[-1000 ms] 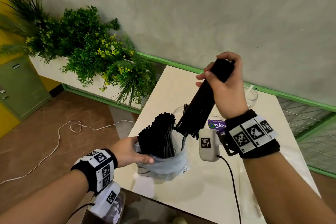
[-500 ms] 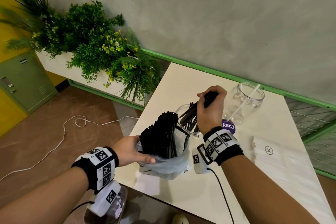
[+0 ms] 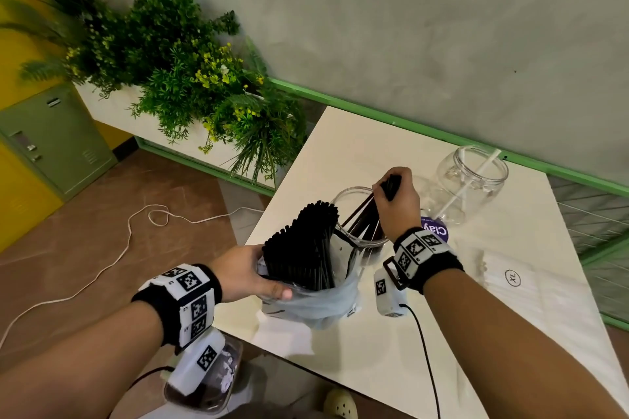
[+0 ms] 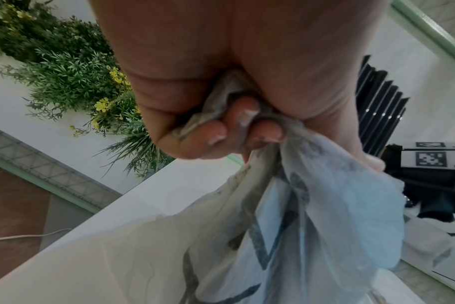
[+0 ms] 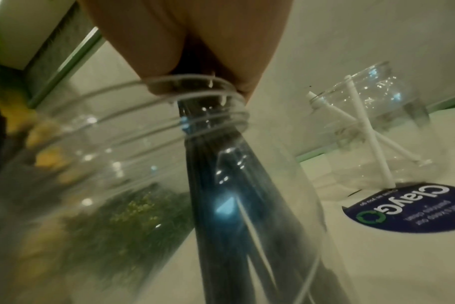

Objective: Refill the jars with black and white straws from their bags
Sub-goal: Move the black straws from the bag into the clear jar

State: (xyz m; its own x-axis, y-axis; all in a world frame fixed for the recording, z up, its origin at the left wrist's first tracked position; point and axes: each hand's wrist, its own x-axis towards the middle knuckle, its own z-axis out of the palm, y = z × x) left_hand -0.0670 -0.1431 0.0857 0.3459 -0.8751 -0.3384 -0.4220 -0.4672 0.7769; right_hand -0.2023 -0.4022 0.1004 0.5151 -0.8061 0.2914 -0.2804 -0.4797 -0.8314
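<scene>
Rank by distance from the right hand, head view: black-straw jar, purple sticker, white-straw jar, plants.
From the right hand:
1. Black-straw jar: directly under it, straws held inside.
2. Purple sticker: on the table just right of the wrist.
3. White-straw jar: farther right, near the wall.
4. Plants: off the table, far left.

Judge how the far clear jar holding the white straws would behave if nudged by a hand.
The far jar looks like thin clear plastic holding only a couple of white straws, so it is probably light and would slide or tip easily. Its round body suggests it would roll once on its side.
</scene>
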